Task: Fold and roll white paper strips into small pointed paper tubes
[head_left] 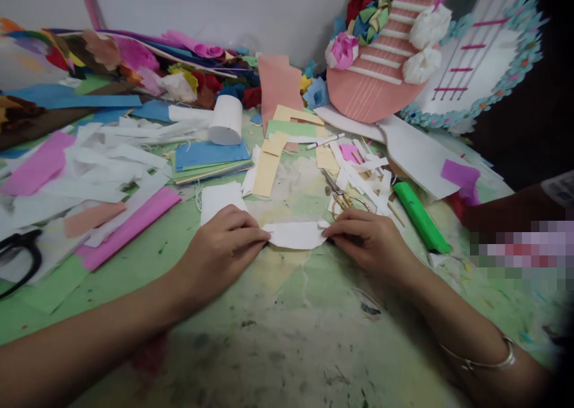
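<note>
A small white piece of paper (pixel 296 235) is stretched between my two hands, just over the green table. My left hand (pixel 228 246) pinches its left end between thumb and fingers. At the right end, my right hand (pixel 372 237) holds the paper in a similar pinch. The paper's long edge facing me bows downward, and its upper edge looks folded. Behind my right fingers lie gold-handled scissors (pixel 343 198). White paper sheets (pixel 222 197) lie just beyond my left hand.
Stacked coloured paper (pixel 213 157) and a white roll (pixel 225 121) stand farther back. White strips (pixel 116 157) and black-handled scissors (pixel 27 252) lie left. A green roll (pixel 421 216) lies right, near paper guitar shapes (pixel 381 97). Part of another person's arm (pixel 506 219) shows at right.
</note>
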The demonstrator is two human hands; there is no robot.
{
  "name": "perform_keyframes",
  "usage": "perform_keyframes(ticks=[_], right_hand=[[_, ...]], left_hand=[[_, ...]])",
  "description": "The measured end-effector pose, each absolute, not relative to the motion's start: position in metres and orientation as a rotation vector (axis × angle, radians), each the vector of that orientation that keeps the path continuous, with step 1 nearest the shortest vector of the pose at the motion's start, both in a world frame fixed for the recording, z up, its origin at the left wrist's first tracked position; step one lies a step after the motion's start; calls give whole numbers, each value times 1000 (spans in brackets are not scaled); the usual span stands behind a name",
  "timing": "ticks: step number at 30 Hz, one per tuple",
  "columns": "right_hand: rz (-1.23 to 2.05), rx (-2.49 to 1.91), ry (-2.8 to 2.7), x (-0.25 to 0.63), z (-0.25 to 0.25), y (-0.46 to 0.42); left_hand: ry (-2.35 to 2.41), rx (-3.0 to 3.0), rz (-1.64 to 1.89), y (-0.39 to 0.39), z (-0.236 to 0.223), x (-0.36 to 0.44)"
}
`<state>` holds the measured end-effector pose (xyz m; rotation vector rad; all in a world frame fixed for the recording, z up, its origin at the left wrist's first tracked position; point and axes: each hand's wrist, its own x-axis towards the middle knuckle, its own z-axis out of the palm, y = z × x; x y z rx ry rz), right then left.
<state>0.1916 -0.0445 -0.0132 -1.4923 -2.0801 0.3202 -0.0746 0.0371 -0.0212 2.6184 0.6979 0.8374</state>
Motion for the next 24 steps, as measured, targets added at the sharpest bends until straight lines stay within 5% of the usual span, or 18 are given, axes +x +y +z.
perform_keyframes(ticks=[24], right_hand=[[539, -1556, -1983, 188, -10, -44]], left_hand=[[649, 2549, 739, 42, -20, -69]])
